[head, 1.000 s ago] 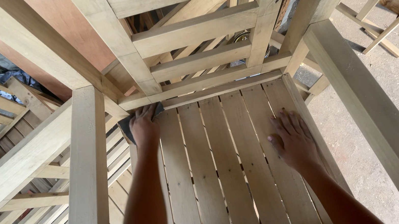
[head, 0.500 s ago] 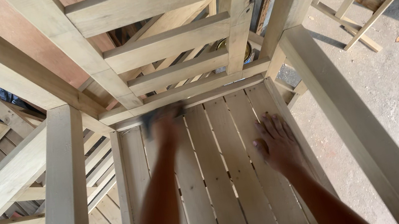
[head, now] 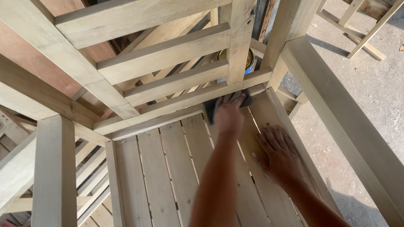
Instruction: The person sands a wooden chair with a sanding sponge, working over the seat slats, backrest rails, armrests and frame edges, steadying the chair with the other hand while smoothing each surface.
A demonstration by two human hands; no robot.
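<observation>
Shifted since earlier view: left hand [head: 228, 117] and its dark sanding pad [head: 211, 108], rightward along the seat's back edge. Pad: clamped under left palm, pressed on slatted seat [head: 159, 186], just ahead of right hand [head: 277, 154]. Right hand: flat, fingers spread, holding nothing. Slats run lengthwise away from the person.

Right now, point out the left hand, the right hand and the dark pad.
left hand [head: 228, 117], head view, back of hand
right hand [head: 277, 153], head view, back of hand
dark pad [head: 210, 111], head view, left edge
</observation>
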